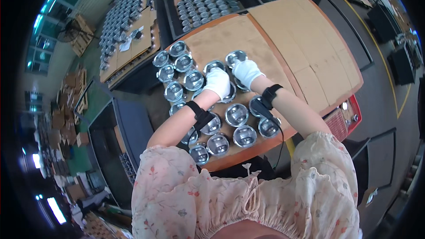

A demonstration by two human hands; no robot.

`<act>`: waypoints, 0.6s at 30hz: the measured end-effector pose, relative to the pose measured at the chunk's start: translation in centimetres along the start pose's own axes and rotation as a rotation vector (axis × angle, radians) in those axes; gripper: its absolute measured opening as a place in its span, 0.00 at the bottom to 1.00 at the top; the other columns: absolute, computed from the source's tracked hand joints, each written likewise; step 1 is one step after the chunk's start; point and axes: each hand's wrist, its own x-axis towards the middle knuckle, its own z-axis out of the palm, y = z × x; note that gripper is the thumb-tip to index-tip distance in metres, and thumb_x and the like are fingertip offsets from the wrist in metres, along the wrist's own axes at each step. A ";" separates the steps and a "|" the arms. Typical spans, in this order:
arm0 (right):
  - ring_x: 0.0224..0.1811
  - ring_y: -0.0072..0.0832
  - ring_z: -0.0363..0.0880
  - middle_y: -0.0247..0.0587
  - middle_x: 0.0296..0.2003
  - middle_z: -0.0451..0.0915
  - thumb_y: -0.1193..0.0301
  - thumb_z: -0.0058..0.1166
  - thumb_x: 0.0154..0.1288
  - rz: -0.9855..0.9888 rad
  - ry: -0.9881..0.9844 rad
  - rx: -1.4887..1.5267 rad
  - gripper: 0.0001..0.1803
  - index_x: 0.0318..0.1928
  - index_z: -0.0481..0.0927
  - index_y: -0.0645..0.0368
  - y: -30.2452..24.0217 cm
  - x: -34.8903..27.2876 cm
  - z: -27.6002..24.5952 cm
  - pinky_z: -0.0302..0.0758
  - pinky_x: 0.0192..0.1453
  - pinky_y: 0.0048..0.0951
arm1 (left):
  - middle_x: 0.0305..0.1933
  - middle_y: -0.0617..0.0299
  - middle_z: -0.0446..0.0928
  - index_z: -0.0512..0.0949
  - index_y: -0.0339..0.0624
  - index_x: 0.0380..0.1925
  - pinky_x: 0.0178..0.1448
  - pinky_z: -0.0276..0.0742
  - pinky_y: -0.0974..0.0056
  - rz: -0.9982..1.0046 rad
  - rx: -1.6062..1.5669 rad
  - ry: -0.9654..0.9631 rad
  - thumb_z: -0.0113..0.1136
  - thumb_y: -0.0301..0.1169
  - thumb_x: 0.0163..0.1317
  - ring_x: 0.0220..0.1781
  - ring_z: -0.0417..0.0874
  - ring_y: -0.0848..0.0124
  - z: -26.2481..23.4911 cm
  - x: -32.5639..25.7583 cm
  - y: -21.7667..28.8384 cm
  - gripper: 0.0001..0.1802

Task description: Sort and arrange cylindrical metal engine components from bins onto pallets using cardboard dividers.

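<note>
Shiny round metal parts that look like engine pistons stand in uneven rows on a cardboard-covered table (pixel 212 40). My left hand (pixel 218 84), in a white glove, is closed over a piston (pixel 214 65) at the far end of the group. Just right of it, my right hand (pixel 246 72), also gloved in white, grips the near side of another piston (pixel 236 56). The fingertips of both hands are partly hidden. Nearer to me are more pistons, among them one by the front edge (pixel 245 136). Both wrists wear black straps, and a cable hangs from the right one.
A brown cardboard sheet (pixel 310 46) covers the table's right part. Beyond the table stands a dark bin (pixel 170 6) filled with pistons. Another loaded pallet (pixel 146 26) is at the far left. A red crate (pixel 354 110) sits by the right edge, and a grey open bin (pixel 137 117) stands left.
</note>
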 end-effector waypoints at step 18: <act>0.47 0.45 0.79 0.45 0.46 0.80 0.74 0.44 0.55 1.331 0.820 0.662 0.17 0.44 0.81 0.54 1.4 -54.6 9.2 0.76 0.52 0.41 | 0.48 0.49 0.77 0.76 0.34 0.49 0.61 0.69 0.58 0.403 -0.593 -0.197 0.54 0.23 0.59 0.53 0.77 0.56 -13.7 -21.1 19.1 0.16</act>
